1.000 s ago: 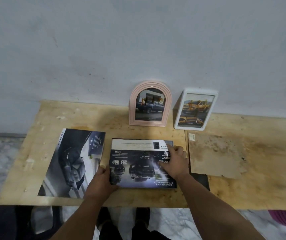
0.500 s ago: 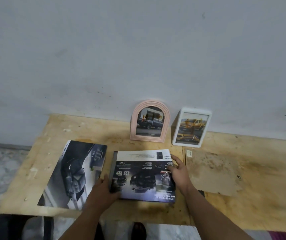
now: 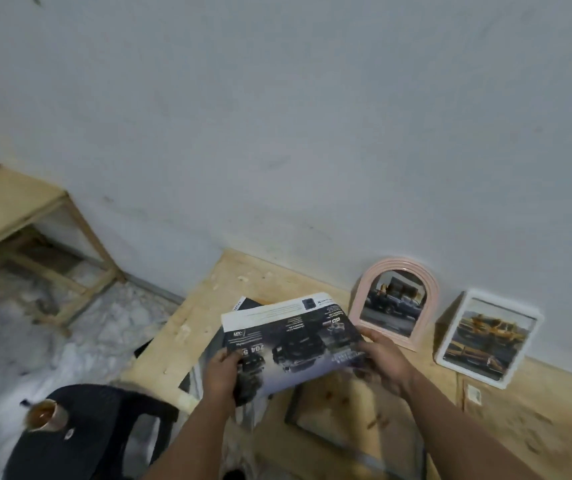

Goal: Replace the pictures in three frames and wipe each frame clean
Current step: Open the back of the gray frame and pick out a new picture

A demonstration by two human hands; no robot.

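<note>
both hands hold a printed car picture (image 3: 295, 344) lifted above the wooden table (image 3: 537, 427). the left hand (image 3: 222, 375) is closed on its near left corner, thumb on top of the sheet. the right hand (image 3: 386, 362) is closed on the near right edge, fingers curled under the paper. the sheet is tilted, and its far white edge points to the wall.

under the right hand a dark flat frame (image 3: 354, 431) lies on the table, blurred. behind the right hand a pink arched frame (image 3: 395, 303) leans on the wall, and to the right of it stands a white frame (image 3: 487, 337) with a yellow vehicle picture. under the held sheet, near the left hand, another dark print (image 3: 248, 303) shows only partly. left of the left hand and lower, a black chair (image 3: 97, 431) is visible.
</note>
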